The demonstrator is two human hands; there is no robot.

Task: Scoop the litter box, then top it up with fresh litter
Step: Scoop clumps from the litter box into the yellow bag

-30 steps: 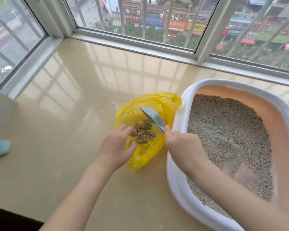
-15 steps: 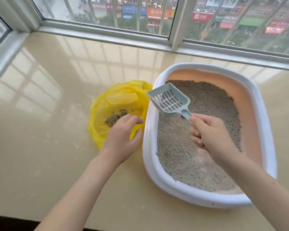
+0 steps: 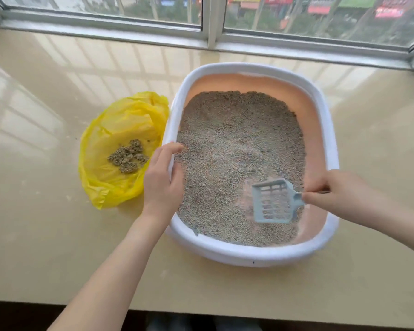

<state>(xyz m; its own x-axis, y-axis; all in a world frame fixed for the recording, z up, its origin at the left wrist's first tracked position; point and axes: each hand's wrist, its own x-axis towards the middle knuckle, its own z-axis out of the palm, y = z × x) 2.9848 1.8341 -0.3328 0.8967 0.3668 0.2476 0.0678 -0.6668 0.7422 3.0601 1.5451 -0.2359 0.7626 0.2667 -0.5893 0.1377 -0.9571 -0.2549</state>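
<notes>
Two window panes run along the far edge of a glossy beige ledge on which the litter box sits, its grey litter thin near the front. The left hand rests on the box's left rim with fingers relaxed and apart, while the right hand grips the handle of the pale blue scoop, whose slotted head seems to touch the litter. Just left of the box, an open yellow bag holds clumps.

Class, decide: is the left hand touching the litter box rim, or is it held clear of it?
Touching. The head view shows the left hand draped over the left rim of the litter box, thumb inside above the litter, no gap visible.
</notes>
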